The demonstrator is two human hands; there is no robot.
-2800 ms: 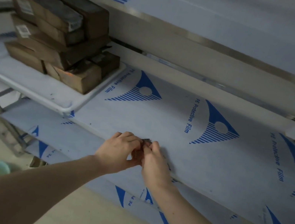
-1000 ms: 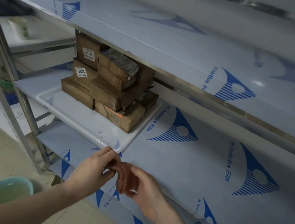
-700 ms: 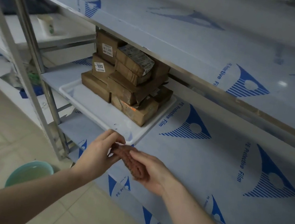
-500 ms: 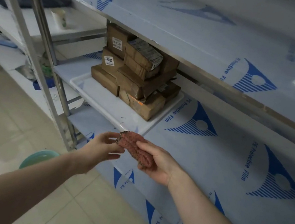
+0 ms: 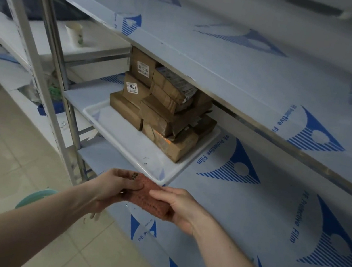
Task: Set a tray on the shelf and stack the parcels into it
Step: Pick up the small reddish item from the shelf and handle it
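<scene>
A white tray (image 5: 122, 140) sits on the middle shelf (image 5: 238, 213), which is covered in blue-printed protective film. Several brown cardboard parcels (image 5: 162, 110) are stacked at the tray's back right, some with white labels. In front of the shelf edge, below the tray's near corner, both hands hold a small reddish-brown textured pad (image 5: 150, 199). My left hand (image 5: 112, 190) grips its left end with thumb on top. My right hand (image 5: 178, 208) grips its right end from beneath and behind.
An upper shelf (image 5: 230, 56) overhangs the parcels closely. Metal uprights (image 5: 49, 61) stand at the left. A paper cup (image 5: 75, 33) sits on a neighbouring rack. A teal basin (image 5: 33, 198) lies on the tiled floor under my left forearm. A lower shelf runs below the hands.
The view rose and pulled back from the shelf. The hands lifted the reddish pad off the shelf edge; my left hand briefly let go, then took hold of its left end again.
</scene>
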